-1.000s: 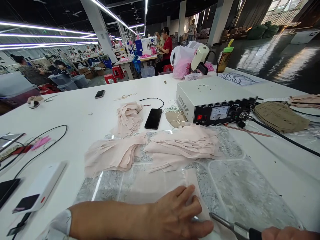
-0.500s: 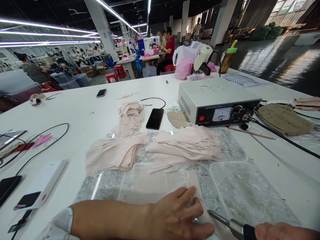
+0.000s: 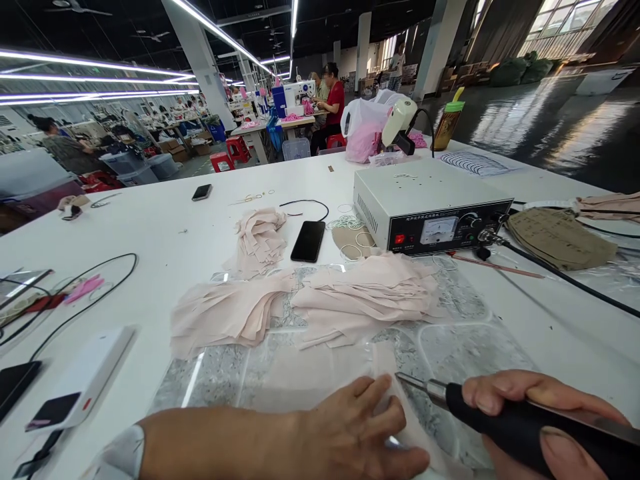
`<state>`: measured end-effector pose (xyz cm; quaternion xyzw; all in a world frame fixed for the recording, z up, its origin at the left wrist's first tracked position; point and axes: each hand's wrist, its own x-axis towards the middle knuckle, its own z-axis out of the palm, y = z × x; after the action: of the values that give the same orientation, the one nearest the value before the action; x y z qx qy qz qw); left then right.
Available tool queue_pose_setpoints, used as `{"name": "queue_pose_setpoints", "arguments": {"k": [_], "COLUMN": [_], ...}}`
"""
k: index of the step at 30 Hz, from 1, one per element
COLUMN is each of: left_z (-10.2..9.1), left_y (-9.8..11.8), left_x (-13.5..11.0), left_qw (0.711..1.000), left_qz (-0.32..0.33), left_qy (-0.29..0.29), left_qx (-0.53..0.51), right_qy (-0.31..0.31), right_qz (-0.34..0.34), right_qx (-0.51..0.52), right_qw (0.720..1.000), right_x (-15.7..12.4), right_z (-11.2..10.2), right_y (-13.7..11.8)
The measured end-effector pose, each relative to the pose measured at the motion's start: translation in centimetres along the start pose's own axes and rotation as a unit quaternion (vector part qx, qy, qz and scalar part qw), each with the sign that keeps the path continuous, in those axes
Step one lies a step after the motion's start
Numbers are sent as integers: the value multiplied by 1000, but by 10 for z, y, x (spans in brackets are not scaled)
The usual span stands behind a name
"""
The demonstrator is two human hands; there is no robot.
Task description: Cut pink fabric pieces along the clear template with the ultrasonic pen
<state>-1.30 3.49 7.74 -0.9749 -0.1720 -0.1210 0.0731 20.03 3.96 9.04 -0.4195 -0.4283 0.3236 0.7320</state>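
Note:
My left hand (image 3: 357, 427) lies spread over a pale pink fabric piece (image 3: 320, 370) at the front of the mat, fingers apart and pressing down. Something clear and shiny shows under its fingers, partly hidden. In my right hand (image 3: 540, 417) is an ultrasonic cutter (image 3: 505, 413) with a thick black handle and a pointed metal tip. That tip is beside the fabric's right edge, just right of my left fingertips; whether it touches cannot be made out. Behind the hands, stacks of pale pink fabric pieces (image 3: 370, 297) lie on the grey marbled mat (image 3: 470, 357).
A grey control box (image 3: 430, 200) with a dial stands behind the mat, a black cable (image 3: 565, 273) running right from it. A phone (image 3: 308, 241), elastic loops and khaki fabric (image 3: 563, 237) lie around it. At left are a white power bank (image 3: 85, 373) and cables.
My right hand has brought the cutter forward and left, its tip moving up along the fabric's right edge. My left hand stays in place. The view has shifted slightly.

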Motion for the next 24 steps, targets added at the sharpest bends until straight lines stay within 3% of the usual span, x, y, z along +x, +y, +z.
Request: {"name": "queue_pose_setpoints", "arguments": {"k": [6, 14, 17, 24], "left_z": [1, -7, -9, 0], "left_y": [-1, -5, -5, -2], "left_x": [-2, -1, -2, -7], "left_qw": [1000, 1000, 1000, 999], "left_qz": [-13, 6, 13, -14], "left_qy": [22, -2, -12, 24], "left_qx": [-15, -14, -14, -23], "right_qy": [29, -10, 3, 5], "right_qz": [12, 3, 4, 6], "right_qx": [-1, -15, 1, 0], "right_qw": [1000, 1000, 1000, 1000], "right_x": [-1, -2, -1, 0], "right_z": [-5, -12, -11, -7], "right_y": [2, 7, 6, 3]}}
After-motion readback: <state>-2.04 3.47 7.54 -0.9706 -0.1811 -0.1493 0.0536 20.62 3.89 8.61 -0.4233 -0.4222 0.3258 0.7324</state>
